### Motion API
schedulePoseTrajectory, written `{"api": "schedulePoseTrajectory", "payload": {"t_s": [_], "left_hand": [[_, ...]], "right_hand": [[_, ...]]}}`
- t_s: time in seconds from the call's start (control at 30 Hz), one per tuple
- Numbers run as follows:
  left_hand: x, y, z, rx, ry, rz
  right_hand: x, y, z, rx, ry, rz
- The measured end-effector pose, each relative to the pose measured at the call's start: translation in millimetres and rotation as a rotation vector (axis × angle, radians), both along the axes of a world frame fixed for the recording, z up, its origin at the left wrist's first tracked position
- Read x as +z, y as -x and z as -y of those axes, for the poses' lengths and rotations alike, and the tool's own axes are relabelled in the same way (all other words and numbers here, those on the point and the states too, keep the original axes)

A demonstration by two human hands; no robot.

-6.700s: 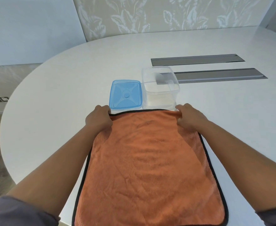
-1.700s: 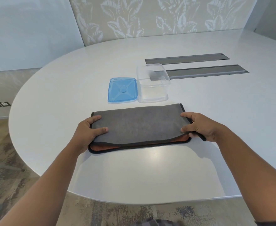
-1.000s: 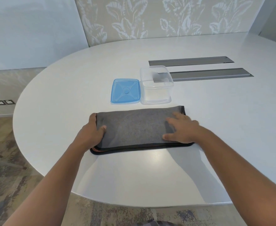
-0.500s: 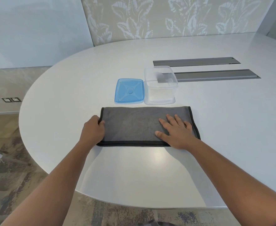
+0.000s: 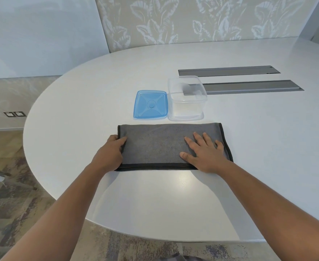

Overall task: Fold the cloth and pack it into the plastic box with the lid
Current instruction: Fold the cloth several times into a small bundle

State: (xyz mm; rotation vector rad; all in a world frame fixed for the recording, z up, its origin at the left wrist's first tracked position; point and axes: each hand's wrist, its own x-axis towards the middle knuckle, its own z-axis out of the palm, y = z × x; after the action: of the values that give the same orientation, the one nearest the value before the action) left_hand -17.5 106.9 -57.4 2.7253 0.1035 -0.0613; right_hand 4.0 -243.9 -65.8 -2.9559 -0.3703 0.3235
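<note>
Grey cloth (image 5: 155, 146), folded, lies near the worktop's (image 5: 249, 147) front edge. Your left hand (image 5: 109, 154) pinches its left end; your right hand (image 5: 204, 153) presses flat, fingers spread. Behind sit the clear box (image 5: 187, 102) and blue lid (image 5: 151, 107).

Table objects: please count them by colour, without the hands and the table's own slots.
Grey: 1, the folded grey cloth with black edging
Blue: 1, the square blue plastic lid
Clear: 1, the clear plastic box
Total: 3
</note>
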Motion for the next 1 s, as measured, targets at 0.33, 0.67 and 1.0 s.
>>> {"api": "schedulePoseTrajectory", "payload": {"t_s": [0.33, 0.67, 1.0], "left_hand": [[12.8, -2.1, -1.4, -0.014, -0.024, -0.21], [33.1, -4.9, 36.9, -0.063, -0.419, 0.056], [-17.4, -26.1, 71.6, -0.243, -0.282, -0.031]], "right_hand": [[-1.0, -0.9, -0.2, -0.003, -0.004, -0.007], [0.9, 0.3, -0.4, 0.0, -0.003, -0.019], [13.6, -6.9, -17.4, -0.105, -0.014, 0.145]]}}
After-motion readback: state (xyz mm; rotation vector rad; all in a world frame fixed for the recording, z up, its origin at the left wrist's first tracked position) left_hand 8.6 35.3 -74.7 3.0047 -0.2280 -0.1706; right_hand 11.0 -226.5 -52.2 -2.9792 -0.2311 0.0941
